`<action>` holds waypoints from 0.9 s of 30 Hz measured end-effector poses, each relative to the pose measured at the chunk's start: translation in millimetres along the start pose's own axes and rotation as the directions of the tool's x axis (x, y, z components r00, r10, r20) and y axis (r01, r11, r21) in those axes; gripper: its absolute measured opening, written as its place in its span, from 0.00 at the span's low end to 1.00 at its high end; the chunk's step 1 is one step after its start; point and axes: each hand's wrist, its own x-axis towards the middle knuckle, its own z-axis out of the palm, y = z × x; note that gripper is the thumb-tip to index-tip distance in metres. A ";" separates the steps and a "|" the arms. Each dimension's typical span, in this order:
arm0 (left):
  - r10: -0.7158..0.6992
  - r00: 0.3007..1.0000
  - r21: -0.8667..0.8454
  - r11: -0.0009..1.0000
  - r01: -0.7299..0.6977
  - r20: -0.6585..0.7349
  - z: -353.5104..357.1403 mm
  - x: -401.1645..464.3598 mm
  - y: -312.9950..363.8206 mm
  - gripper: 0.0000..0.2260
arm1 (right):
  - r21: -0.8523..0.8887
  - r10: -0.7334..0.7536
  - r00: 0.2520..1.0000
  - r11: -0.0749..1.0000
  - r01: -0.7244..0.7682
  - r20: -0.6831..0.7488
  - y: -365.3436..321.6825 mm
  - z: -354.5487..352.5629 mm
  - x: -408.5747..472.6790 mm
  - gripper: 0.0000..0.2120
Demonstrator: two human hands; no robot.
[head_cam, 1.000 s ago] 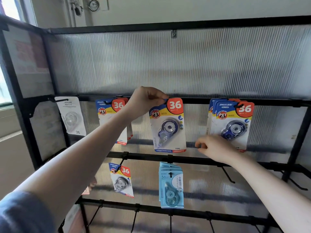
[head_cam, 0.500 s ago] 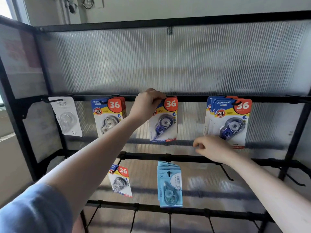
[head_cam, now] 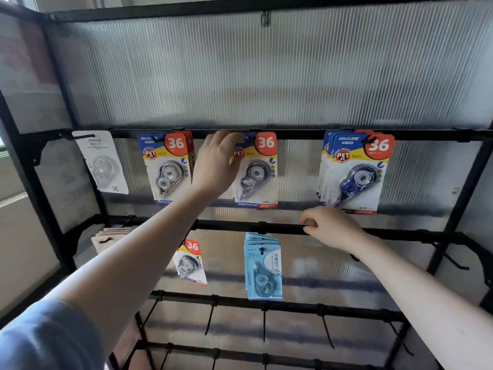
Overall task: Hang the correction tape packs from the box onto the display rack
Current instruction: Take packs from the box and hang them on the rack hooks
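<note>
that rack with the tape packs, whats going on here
A person is stocking a black display rack with correction tape packs. Their left hand is at the top of the middle pack on the upper bar, fingers on its hang tab. The right hand grips the bar below.

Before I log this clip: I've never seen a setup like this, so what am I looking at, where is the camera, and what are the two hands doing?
There is no machine here: a person's bare arms are filmed by a wide-angle camera on their head, looking forward and down. In front stands a black metal display rack with ribbed translucent back panels and rows of hooks. Carded correction tape packs marked 36 hang from it. The left hand has its fingers on the top corner of the middle blue-and-yellow correction tape pack at the upper bar, apparently seating it on its hook. The right hand is loosely curled at the black bar below; its fingertips seem to touch it. A stack of light blue packs hangs lower down.
</note>
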 end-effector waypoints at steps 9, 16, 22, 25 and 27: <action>-0.142 0.982 0.042 0.990 0.138 0.128 12.3 -100.5 -13.9 0.15 | -0.001 0.113 0.990 0.994 -0.114 -0.084 -0.8 61.0 -25.3 0.10; -0.205 0.940 0.051 0.979 0.199 0.272 37.8 -191.1 -39.5 0.16 | -0.004 0.159 0.986 0.987 -0.160 -0.040 -10.4 128.0 -49.3 0.09; -0.305 0.845 0.065 0.949 0.309 0.440 68.9 -286.2 -60.5 0.16 | 0.019 0.262 0.962 0.964 -0.264 0.072 -16.3 218.5 -83.1 0.12; -0.358 0.756 0.092 0.924 0.371 0.548 84.3 -339.7 -65.1 0.17 | 0.017 0.298 0.943 0.953 -0.304 0.151 -21.1 268.8 -109.5 0.13; -0.373 0.711 0.104 0.914 0.393 0.596 93.5 -375.0 -67.7 0.17 | 0.008 0.315 0.928 0.946 -0.323 0.201 -24.0 300.1 -129.7 0.14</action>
